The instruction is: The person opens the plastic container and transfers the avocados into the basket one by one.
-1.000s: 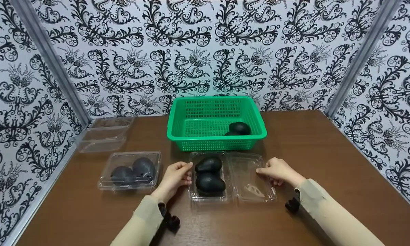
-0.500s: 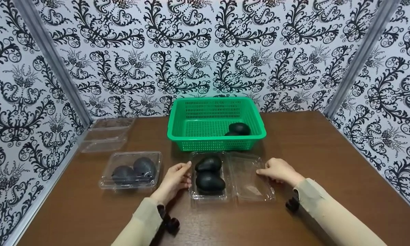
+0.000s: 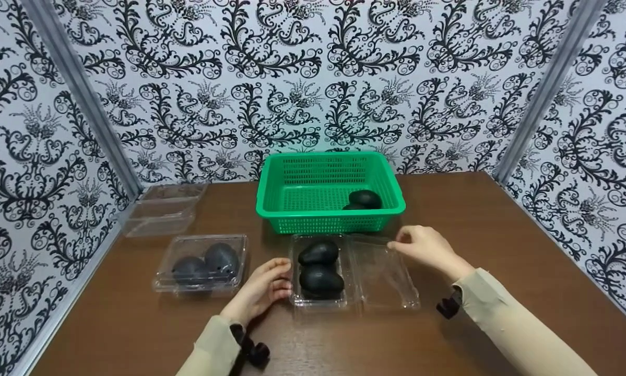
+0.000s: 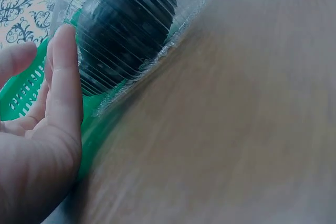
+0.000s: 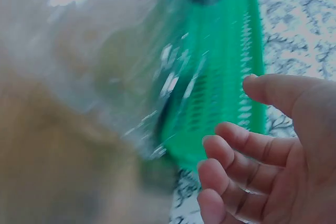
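Observation:
Two dark, pear-shaped avocados (image 3: 320, 281) lie in the base of a clear plastic clamshell box (image 3: 295, 241) at the centre of the head view. Its clear lid (image 3: 380, 277) is folded out flat to the right. My left hand (image 3: 264, 286) stands at the base's left wall, fingertips against or very near it; the left wrist view shows fairly straight fingers beside the wall. Over the far right part of the lid is my right hand (image 3: 426, 249). In the right wrist view its relaxed fingers (image 5: 247, 150) hold nothing and appear apart from the blurred lid.
Behind the box stands a green basket (image 3: 323, 213) with dark avocados (image 3: 365, 199) in its right side. A closed clamshell (image 3: 169, 250) with two avocados sits to the left. Stacked clear containers (image 3: 161, 216) are at the back left. Patterned walls (image 3: 313, 78) enclose the table.
My right hand has moved away from me, up along the lid, and its fingers have come off the lid's right part. My left hand has slid slightly towards me along the box.

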A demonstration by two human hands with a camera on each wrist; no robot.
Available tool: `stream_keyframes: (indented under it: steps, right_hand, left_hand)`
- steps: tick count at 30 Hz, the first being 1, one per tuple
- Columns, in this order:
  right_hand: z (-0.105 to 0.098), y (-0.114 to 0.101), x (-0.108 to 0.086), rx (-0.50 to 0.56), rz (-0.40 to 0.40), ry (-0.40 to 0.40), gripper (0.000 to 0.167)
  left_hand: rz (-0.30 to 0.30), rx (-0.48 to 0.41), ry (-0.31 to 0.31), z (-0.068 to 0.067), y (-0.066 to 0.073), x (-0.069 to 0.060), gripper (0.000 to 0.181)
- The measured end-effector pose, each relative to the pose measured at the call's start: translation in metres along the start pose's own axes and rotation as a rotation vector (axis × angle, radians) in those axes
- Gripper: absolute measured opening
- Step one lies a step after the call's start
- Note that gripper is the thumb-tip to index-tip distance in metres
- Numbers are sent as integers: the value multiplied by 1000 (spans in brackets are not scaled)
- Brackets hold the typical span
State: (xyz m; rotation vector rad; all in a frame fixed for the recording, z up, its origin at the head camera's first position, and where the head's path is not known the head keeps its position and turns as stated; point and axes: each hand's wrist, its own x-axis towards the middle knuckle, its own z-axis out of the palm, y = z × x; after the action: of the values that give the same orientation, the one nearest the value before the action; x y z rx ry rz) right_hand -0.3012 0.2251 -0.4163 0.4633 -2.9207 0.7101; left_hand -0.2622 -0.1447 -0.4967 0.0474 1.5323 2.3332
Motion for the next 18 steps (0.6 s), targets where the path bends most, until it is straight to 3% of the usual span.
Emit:
stream_keyframes:
  steps: [8, 12, 18]
  right_hand:
    - [5, -45, 5, 140, -233, -27, 35]
    - [10, -67, 8, 154, -352, -66, 39]
    - [21, -91, 7, 140, -447, -130, 37]
  left_hand:
    - [26, -2, -17, -3, -5, -5, 18]
    - [31, 17, -24, -3, -5, -4, 18]
    - [43, 32, -56, 0, -5, 0, 18]
